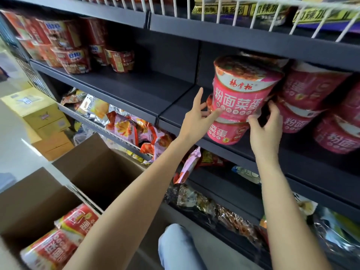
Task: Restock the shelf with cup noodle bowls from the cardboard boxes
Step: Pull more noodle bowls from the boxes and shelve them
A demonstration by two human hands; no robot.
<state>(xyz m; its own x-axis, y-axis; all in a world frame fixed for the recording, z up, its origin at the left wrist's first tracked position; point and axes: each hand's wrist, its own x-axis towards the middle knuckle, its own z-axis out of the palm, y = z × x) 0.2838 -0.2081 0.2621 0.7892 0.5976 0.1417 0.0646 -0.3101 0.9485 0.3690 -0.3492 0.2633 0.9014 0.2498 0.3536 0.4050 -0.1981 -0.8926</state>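
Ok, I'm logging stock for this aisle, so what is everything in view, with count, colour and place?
pink noodle bowls: at least six, stacked, middle shelf right
red noodle bowls: several, stacked, middle shelf left
boxed red bowls: at least three, near cardboard box
empty cardboard box: one, brown, beside it
snack packets: many, mixed colours, lower shelves
yellow cartons: several, floor left
left hand: on the pink stack
right hand: on the pink stack
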